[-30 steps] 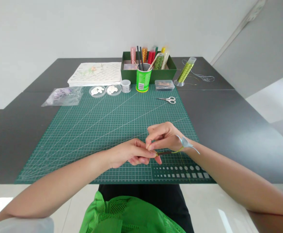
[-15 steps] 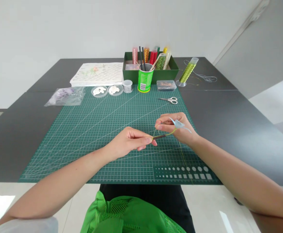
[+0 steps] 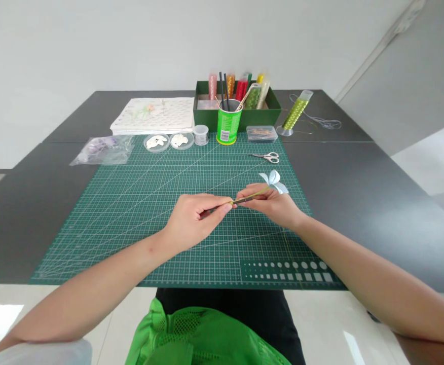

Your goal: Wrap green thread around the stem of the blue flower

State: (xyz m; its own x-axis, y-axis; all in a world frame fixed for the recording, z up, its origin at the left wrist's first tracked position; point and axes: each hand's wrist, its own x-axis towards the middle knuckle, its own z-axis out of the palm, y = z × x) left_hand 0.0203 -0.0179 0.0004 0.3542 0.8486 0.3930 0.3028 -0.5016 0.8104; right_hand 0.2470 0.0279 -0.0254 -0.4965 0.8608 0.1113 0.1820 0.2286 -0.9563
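Note:
A small pale-blue artificial flower (image 3: pixel 273 178) with a yellow-green upper stem and a dark lower stem (image 3: pixel 243 201) is held above the mat, its head up to the right. My left hand (image 3: pixel 191 218) pinches the lower end of the stem between thumb and fingertips. Close against those fingertips, my right hand (image 3: pixel 279 207) has its fingers closed around the stem below the blossom. Whether the right fingers also hold thread is hidden. Below the right wrist, a thin yellow-green thread (image 3: pixel 287 242) hangs down across the green cutting mat (image 3: pixel 131 203).
Scissors (image 3: pixel 269 157) lie behind the right hand. Farther back stand a green can (image 3: pixel 228 126) with sticks, a dark green box (image 3: pixel 263 117) of thread spools, a lime spool (image 3: pixel 296 112), a clear case (image 3: pixel 262 134), dishes (image 3: pixel 156 143) of white pieces and a plastic bag (image 3: pixel 104 150).
The flower has tipped up and turned its petals more toward me. My right hand, which was apart from the stem with a thread, has closed in on the stem beside my left fingertips.

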